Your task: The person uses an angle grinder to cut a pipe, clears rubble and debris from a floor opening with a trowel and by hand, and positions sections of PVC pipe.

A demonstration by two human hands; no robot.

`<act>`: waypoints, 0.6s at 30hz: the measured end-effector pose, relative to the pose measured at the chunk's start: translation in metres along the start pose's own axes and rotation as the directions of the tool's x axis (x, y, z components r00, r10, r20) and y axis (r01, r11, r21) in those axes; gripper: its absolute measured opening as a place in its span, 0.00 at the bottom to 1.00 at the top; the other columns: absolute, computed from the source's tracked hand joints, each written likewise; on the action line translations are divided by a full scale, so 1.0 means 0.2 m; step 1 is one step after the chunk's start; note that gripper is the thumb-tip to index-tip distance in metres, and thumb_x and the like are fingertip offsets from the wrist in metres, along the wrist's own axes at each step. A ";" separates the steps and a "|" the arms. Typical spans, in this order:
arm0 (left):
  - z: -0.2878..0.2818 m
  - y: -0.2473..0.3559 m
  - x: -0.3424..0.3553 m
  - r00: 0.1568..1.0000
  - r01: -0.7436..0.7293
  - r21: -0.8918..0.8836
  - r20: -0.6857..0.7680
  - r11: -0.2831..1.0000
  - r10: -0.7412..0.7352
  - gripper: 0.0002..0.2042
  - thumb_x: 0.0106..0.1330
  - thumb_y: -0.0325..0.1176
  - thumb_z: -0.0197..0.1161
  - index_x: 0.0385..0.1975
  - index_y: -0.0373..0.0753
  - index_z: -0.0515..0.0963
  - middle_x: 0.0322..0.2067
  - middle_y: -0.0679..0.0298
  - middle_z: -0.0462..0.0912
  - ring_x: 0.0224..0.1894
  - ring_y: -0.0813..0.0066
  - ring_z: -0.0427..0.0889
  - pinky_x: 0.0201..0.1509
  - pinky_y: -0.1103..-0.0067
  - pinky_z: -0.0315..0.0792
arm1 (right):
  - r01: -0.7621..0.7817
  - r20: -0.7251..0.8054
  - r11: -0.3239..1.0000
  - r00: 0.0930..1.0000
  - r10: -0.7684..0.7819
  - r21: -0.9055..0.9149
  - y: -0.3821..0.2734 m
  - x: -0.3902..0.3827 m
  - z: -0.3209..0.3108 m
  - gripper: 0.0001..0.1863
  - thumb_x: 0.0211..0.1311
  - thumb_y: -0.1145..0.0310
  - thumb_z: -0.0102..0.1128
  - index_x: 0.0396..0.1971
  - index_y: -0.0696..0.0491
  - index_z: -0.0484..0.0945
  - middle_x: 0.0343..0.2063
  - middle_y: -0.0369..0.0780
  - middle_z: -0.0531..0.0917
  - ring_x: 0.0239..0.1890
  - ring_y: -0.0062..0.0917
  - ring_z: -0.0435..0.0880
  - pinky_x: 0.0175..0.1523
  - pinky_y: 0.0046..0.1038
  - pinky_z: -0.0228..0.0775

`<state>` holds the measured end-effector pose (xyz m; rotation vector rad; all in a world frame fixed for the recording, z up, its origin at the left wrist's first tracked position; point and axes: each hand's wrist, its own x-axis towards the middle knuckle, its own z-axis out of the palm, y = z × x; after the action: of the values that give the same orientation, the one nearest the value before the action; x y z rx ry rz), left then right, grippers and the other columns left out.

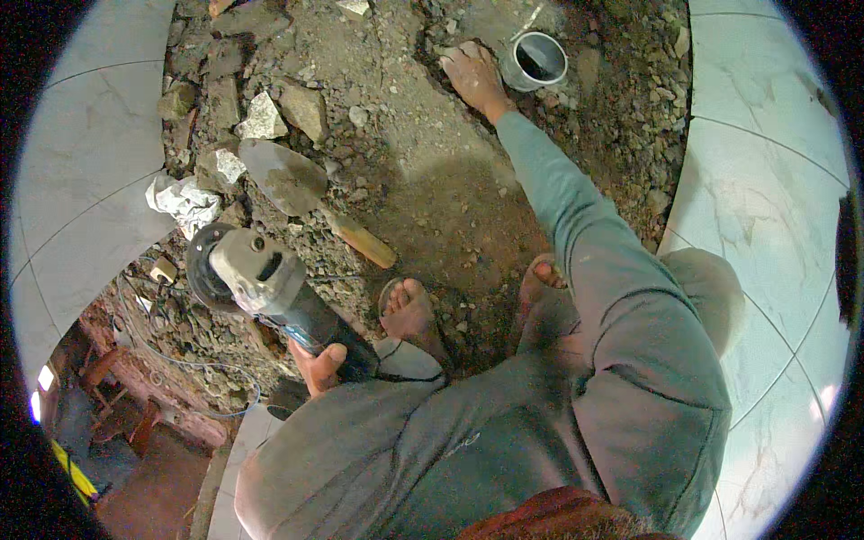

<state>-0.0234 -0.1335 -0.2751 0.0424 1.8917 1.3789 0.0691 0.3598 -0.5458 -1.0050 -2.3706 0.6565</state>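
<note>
L hand (317, 367) fingers clamped round grinder (283, 288), disc (205, 270) beyond them; 1-hand hold might slip on kickback, nicking toes (407, 295). R hand (475, 79) at soil (432, 171), can't tell if fingers grip; pipe (520, 76) just R of them, could tilt if knocked.

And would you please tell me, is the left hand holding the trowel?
No, the left hand holds the angle grinder, while the trowel lies on the rubble.

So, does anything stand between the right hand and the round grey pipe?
Nothing visible does: the right hand is just left of the pipe. The grinder in the left hand and the trowel lie clear of that gap.
</note>
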 end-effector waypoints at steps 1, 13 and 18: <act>0.01 0.00 -0.01 1.000 -0.004 0.007 -0.022 1.000 0.004 0.43 0.40 0.53 0.81 0.53 0.31 0.71 0.40 0.64 0.80 0.41 0.69 0.81 0.45 0.74 0.74 | 0.154 0.179 0.974 0.976 -0.123 -0.168 0.00 -0.03 -0.03 0.14 0.69 0.57 0.52 0.45 0.44 0.84 0.51 0.37 0.81 0.57 0.39 0.74 0.62 0.48 0.64; 0.29 0.23 -0.11 0.996 0.022 -0.180 0.086 0.983 -0.007 0.40 0.41 0.52 0.81 0.50 0.31 0.72 0.37 0.63 0.81 0.37 0.71 0.81 0.42 0.76 0.75 | 0.646 0.623 0.722 0.677 -0.392 -0.248 0.08 -0.14 -0.25 0.14 0.70 0.60 0.50 0.42 0.52 0.80 0.43 0.42 0.83 0.46 0.37 0.83 0.50 0.40 0.77; 0.23 0.15 -0.07 0.995 -0.036 -0.210 0.084 0.977 0.055 0.38 0.43 0.50 0.79 0.50 0.31 0.72 0.36 0.62 0.81 0.36 0.69 0.83 0.40 0.75 0.77 | 0.333 0.899 0.935 0.436 -0.036 -0.124 0.36 -0.25 -0.45 0.16 0.74 0.65 0.48 0.52 0.54 0.79 0.53 0.43 0.82 0.50 0.39 0.82 0.55 0.40 0.74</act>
<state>0.0015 -0.0905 -0.2470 0.0429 1.6744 1.5734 0.1908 0.3881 -0.5299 -0.4643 -3.5517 0.9256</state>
